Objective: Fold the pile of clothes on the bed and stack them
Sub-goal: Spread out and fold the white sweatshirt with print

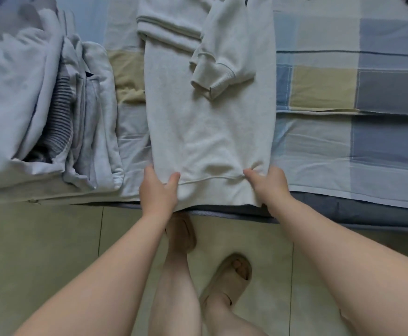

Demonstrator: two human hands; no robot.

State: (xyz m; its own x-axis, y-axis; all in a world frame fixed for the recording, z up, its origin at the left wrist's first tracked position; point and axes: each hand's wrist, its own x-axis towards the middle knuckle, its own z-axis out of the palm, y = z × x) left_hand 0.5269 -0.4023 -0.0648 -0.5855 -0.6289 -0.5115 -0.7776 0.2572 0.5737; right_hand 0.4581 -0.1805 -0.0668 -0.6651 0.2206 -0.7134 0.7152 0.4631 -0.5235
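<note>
From my end: arms (130, 258) & legs (174, 299) bare; beige slip-on slides (224, 280) on both feet, rt one open-toed.

This is a bedroom in a home: a bed (358, 215) fills the upper half of the view, covered with a checked sheet (324, 88) in blue, grey and pale yellow patches. On the bed a cream sweatshirt (205, 132) lies spread flat, and towards the bed's left end sits a stack of folded clothes (52, 105). Below the bed's near edge runs a pale tiled floor (40, 251), where the person stands bare-legged in soft open-toed slippers (224, 277).
</note>
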